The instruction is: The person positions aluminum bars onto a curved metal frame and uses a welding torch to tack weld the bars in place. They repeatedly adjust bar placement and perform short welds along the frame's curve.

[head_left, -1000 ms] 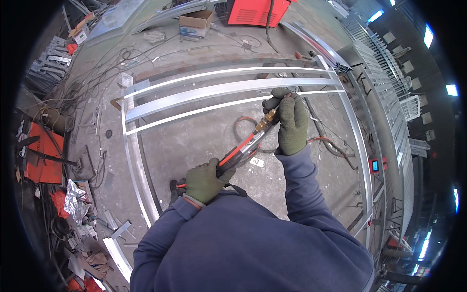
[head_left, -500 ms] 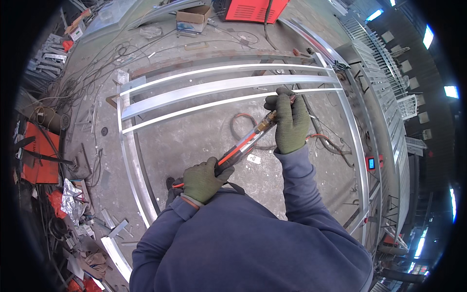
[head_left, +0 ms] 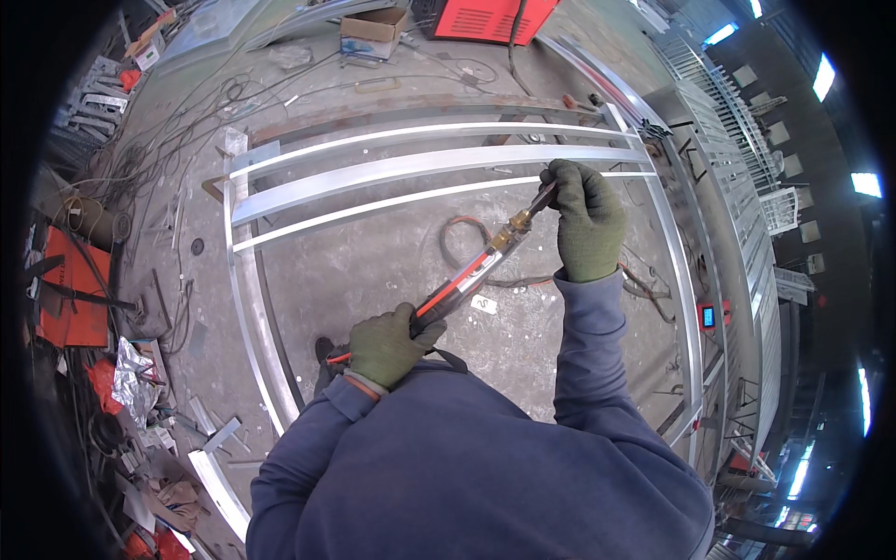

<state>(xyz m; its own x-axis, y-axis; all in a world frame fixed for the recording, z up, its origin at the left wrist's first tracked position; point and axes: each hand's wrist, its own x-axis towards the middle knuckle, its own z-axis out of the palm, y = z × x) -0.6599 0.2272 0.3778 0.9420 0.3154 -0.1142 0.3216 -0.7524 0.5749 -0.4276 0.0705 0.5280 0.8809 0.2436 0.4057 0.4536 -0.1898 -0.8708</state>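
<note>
Held slantwise across my front is a welding torch (head_left: 464,276) with a red-orange stripe along its body, a brass fitting (head_left: 510,231) and a dark, narrow tip. My left hand (head_left: 385,345), in a green knit glove, is closed round its rear end near my belly. Up at the dark tip, the gloved fingers of my right hand (head_left: 590,224) are closed in a pinch; they cover the very end. Both hands are inside the outline of a silver metal frame (head_left: 341,183), with my right fingers by its nearest crossbar.
Beyond the frame stand a red machine (head_left: 485,19) and a cardboard box (head_left: 373,31). A hose (head_left: 518,283) loops over the floor, and cables spread at the left. An orange case (head_left: 73,289) and scrap lie left; metal railings (head_left: 747,177) line the right.
My right hand has shifted slightly right, from the brass fitting out to the tip, so the fitting and dark tip now show. My left hand keeps its hold.
</note>
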